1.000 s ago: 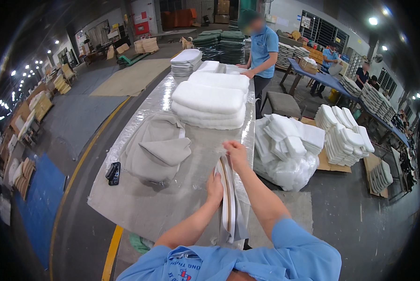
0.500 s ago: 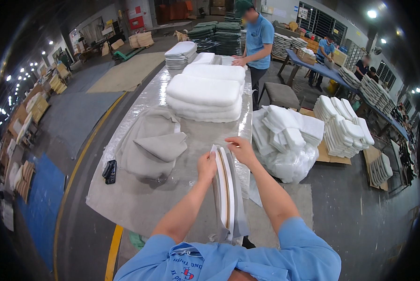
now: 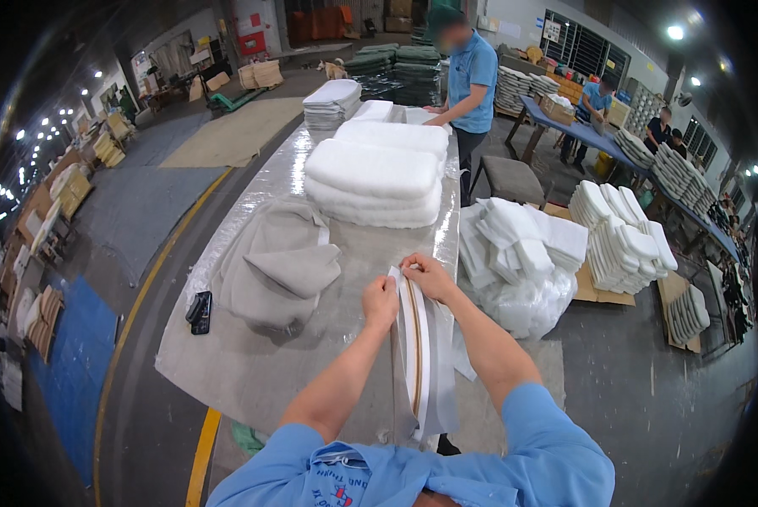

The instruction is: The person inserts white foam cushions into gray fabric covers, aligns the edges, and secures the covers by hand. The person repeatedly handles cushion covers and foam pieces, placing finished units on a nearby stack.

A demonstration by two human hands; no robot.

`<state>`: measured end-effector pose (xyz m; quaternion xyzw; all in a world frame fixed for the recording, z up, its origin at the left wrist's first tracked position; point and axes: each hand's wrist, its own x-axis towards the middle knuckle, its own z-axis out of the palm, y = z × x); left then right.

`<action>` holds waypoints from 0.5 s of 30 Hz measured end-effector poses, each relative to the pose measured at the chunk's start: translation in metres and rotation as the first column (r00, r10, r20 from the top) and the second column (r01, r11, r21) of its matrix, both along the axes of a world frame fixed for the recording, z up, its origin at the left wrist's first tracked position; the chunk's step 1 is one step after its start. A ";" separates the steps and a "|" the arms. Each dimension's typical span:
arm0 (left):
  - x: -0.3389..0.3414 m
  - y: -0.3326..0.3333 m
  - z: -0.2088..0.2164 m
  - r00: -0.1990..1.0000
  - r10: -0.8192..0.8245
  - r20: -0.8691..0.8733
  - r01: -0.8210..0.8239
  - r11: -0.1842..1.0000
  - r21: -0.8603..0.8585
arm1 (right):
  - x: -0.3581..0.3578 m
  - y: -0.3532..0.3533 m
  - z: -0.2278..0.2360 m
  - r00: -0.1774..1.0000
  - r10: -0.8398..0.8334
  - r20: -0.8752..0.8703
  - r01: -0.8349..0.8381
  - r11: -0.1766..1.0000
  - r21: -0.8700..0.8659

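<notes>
A long grey fabric cover [image 3: 440, 384] with a white-edged, gold-toothed zipper [image 3: 417, 346] stretches from the far side of my hands toward my body. My left hand [image 3: 380, 302] is closed on the cover's far end, at the zipper's left edge. Just right of it, my right hand [image 3: 428, 277] pinches the same end, fingertips at the top of the zipper; any slider there is hidden. Left of my hands lies a heap of grey fabric covers [image 3: 271, 269]. Beyond them rises a stack of thick white padding [image 3: 374, 173].
A small black object [image 3: 198, 313] sits near the plastic-covered table's [image 3: 227, 363] left edge. Right of the table are bagged white pads [image 3: 522, 253] and stacked cushions [image 3: 619, 241] on cardboard. A co-worker in blue [image 3: 472, 80] stands at the table's far end, near a stool [image 3: 511, 180].
My right hand has come down and left onto the cover's far end and now pinches it beside my left hand. The view has shifted slightly.
</notes>
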<state>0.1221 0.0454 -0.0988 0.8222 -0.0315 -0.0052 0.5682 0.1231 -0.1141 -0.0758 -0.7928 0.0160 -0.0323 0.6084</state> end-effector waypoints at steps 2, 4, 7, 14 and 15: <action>-0.004 -0.002 0.002 0.997 -0.011 0.073 0.013 0.999 -0.030 | 0.002 -0.007 -0.002 0.996 0.094 -0.008 -0.094 0.995 -0.035; -0.004 0.004 0.001 0.995 -0.002 0.100 0.007 0.999 -0.054 | 0.007 -0.004 0.000 0.979 0.205 -0.005 -0.205 0.977 -0.049; -0.007 -0.008 0.004 0.998 -0.061 -0.018 0.052 0.948 -0.313 | 0.006 -0.026 -0.004 0.974 0.227 0.019 -0.225 0.971 -0.074; -0.008 0.041 -0.056 0.842 -0.223 -0.490 -0.091 0.838 -0.537 | -0.035 0.021 -0.011 0.940 -0.148 0.309 0.142 0.989 0.043; -0.008 0.048 -0.064 0.763 -0.308 -0.568 -0.126 0.791 -0.598 | -0.037 0.028 -0.005 0.908 -0.184 0.377 0.180 0.983 0.045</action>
